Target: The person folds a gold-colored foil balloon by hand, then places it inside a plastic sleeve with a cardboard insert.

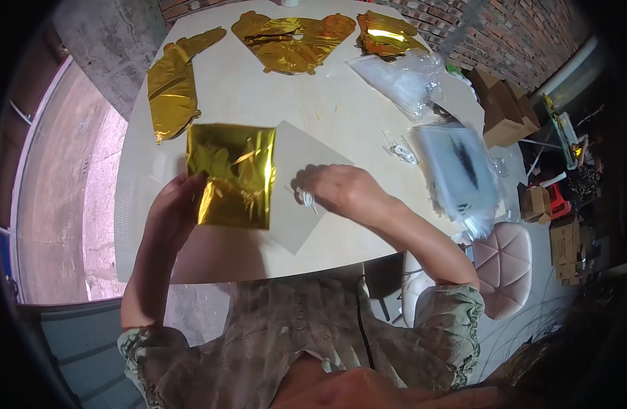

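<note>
My left hand (175, 208) grips the left edge of a shiny gold foil piece (233, 174), folded into a flat rectangle and raised above the table. My right hand (340, 191) is closed at the fingertips on a small coiled white cord (305, 198). What the cord is made of is too small to make out. Below both hands lies a thin greyish translucent sheet (296, 153), set at a slant and partly covered by the foil. A similar little white coil (402, 151) rests farther right on the table.
Along the far side of the pale table (259, 102) lie flat gold foil balloons (173, 92) and a folded gold foil stack (388, 34). Crumpled clear plastic (402, 78) and a pile of clear bags (456, 167) sit at the right. Beyond are cardboard boxes (501, 105) and a padded stool (504, 269).
</note>
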Tool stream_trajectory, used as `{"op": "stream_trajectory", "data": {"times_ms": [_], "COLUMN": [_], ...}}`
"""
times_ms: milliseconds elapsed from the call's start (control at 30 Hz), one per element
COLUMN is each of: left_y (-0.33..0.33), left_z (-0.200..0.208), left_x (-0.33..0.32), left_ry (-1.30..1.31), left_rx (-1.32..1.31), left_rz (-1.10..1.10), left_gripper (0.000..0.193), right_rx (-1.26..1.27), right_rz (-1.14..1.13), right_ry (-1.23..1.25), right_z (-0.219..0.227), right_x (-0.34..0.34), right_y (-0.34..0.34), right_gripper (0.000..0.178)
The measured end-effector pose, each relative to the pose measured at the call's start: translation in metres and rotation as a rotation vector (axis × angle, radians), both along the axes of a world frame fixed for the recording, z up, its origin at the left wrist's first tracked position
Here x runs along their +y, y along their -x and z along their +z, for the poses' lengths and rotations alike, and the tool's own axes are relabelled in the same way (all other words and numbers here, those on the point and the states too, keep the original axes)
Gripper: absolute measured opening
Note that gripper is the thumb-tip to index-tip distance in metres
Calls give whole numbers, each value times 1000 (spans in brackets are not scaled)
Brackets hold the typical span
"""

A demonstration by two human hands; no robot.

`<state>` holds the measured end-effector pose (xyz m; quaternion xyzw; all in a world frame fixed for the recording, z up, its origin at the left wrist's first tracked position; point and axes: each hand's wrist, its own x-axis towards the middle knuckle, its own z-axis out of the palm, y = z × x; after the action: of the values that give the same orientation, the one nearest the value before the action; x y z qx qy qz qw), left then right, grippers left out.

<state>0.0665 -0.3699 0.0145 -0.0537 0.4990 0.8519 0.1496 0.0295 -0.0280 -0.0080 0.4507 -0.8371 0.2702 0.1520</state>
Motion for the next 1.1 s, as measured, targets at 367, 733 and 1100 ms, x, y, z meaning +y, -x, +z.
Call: {"op": "stream_trajectory", "data": {"times_ms": [367, 733, 1100], "left_y": [27, 85, 107], "left_z": [-11, -7, -32], "left_x": [35, 19, 19], "left_ry": [71, 232, 232], "left_rx": [-57, -30, -51], "left_rz": [-128, -257, -488], "left_gripper": [32, 25, 31], "right_rx": [-384, -90, -337], "right_rz": [-297, -256, -140], "right_ry": [196, 120, -77], "right_z": [9, -4, -6], "right_x": [18, 0, -12], "right_y": [-25, -48, -24], "right_gripper": [17, 25, 36]}}
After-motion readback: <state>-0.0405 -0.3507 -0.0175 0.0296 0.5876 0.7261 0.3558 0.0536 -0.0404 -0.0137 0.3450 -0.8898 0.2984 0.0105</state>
